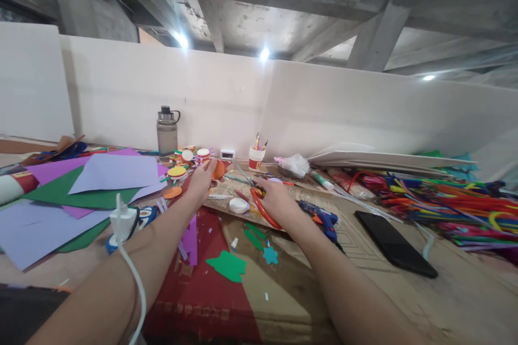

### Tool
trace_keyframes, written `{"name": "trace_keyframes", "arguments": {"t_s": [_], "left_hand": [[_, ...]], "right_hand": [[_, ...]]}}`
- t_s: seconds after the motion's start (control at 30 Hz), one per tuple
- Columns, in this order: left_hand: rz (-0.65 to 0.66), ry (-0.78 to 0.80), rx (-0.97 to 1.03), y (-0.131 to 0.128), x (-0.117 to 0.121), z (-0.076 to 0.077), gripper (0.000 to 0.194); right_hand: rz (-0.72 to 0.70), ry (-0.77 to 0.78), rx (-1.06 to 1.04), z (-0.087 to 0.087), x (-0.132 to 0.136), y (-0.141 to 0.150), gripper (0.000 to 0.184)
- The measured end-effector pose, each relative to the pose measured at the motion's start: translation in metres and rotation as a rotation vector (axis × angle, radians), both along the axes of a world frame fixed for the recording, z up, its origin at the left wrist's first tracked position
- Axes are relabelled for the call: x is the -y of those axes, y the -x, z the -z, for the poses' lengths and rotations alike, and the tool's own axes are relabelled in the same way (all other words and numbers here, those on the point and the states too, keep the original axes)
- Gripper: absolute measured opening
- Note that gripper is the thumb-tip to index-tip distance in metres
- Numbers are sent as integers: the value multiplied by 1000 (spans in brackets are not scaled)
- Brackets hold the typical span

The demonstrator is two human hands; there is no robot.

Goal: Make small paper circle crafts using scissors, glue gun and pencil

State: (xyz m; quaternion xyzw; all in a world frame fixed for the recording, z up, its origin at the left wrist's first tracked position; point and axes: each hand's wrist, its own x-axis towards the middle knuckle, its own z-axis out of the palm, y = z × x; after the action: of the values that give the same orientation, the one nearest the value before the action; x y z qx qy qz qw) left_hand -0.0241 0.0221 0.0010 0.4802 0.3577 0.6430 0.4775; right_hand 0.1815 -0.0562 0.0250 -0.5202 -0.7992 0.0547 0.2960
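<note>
My left hand [199,182] is closed on an orange disc [219,170], pinched at its left edge. In my right hand [278,200] is a pair of scissors [242,172]; its blades point up and left towards the disc, and its red handles [262,209] loop below my fingers. Part of the right fingers is hidden behind the hand. A second orange disc [173,192] lies left of my left wrist. Behind that hand are small stacked rounds, including a yellow-topped one [177,173]. A white round container [238,205] sits between my hands.
Coloured sheets [113,178] and a plugged power strip [145,216] lie left. A bottle [167,132] and a pen cup [256,157] stand at the back. Right are a glue gun [324,218], a phone [394,242] and pipe cleaners [445,199]. Green scraps [227,266] lie in front.
</note>
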Motion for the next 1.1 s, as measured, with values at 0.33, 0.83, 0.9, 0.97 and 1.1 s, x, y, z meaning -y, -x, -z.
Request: {"name": "trace_keyframes", "arguments": {"t_s": [0.33, 0.83, 0.9, 0.97, 1.1], "left_hand": [[93, -2, -32, 1, 3, -2, 34], [129, 63, 45, 3, 2, -3, 33], [130, 72, 25, 3, 3, -4, 33], [137, 74, -4, 3, 4, -5, 32], [144, 76, -19, 3, 6, -6, 31]], "right_hand": [[54, -48, 154, 4, -3, -1, 42], [34, -65, 218, 6, -4, -2, 42], [7, -76, 209, 6, -4, -2, 40], [-18, -77, 189, 6, -4, -2, 39], [-38, -78, 148, 5, -4, -2, 37]]}}
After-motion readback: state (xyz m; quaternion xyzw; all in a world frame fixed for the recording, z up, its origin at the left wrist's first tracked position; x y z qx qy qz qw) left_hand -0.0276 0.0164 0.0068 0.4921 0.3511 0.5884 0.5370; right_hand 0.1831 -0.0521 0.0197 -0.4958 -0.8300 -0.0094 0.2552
